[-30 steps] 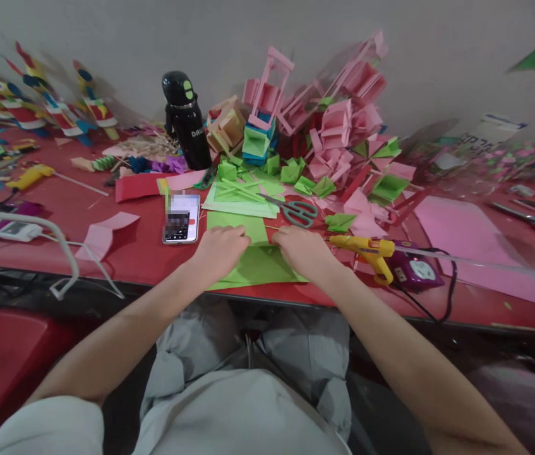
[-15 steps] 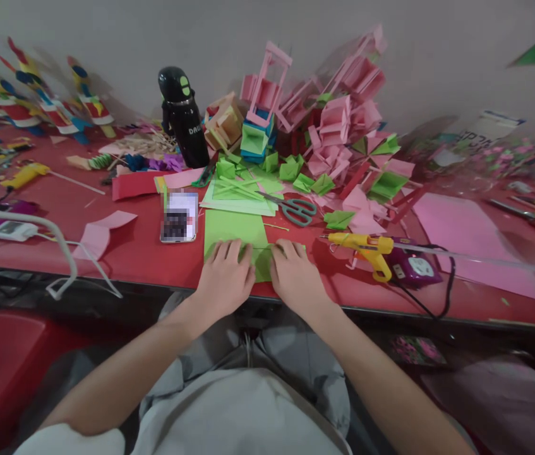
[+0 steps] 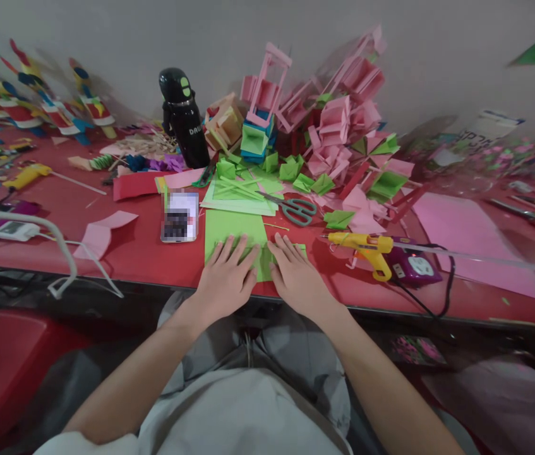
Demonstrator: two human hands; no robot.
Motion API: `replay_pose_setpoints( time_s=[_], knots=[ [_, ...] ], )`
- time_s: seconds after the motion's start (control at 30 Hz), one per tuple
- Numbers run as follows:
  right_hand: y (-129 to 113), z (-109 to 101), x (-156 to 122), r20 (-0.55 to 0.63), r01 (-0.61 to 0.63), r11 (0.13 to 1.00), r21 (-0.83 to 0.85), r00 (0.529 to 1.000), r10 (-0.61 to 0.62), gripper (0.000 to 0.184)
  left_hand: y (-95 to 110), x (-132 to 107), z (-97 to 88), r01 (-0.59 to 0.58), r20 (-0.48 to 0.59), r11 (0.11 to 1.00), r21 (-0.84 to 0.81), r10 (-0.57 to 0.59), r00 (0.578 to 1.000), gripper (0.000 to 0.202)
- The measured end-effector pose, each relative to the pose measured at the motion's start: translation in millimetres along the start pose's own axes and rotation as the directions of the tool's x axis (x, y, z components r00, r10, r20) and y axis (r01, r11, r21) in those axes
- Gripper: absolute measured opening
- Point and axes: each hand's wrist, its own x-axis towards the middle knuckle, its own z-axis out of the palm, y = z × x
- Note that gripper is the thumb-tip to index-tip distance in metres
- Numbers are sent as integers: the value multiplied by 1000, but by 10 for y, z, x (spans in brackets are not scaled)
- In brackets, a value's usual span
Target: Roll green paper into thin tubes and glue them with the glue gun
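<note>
My left hand [image 3: 226,280] lies flat, fingers spread, on a green paper sheet [image 3: 234,227] at the front edge of the red table [image 3: 144,253]. Beside it my right hand [image 3: 297,278] rests flat too, fingers stretched out over the folded right part of the same sheet. The two hands press the paper down side by side, almost touching. A phone [image 3: 180,217] lies just left of the sheet.
Grey-handled scissors [image 3: 295,210] and a yellow glue gun [image 3: 366,249] with a purple power strip [image 3: 414,268] lie to the right. A black bottle [image 3: 184,120], a heap of pink and green folded paper pieces [image 3: 338,133] and a pink sheet [image 3: 466,234] fill the back.
Both hands drew back toward the table's front edge, folding the green sheet over, then went from curled to flat on it with fingers spread.
</note>
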Motion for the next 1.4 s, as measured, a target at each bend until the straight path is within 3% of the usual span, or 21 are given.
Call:
replay_pose_setpoints(
  time_s=[0.6, 0.87, 1.3, 1.4],
  knots=[
    [22, -26, -5, -27, -3, 999, -40, 1000, 1, 48, -12, -2, 13, -20, -42, 1000, 10, 20, 999, 55],
    [-124, 39, 76, -53, -64, 993, -97, 997, 59, 46, 8, -1, -30, -22, -41, 1000, 9, 22, 999, 51],
    [54, -13, 63, -24, -27, 998, 49, 999, 29, 49, -3, 25, -35, 61, 24, 998, -9, -61, 998, 60],
    [88, -23, 109, -71, -61, 996, 64, 995, 66, 40, -18, 43, -60, 62, 47, 998, -5, -62, 997, 63]
  ],
)
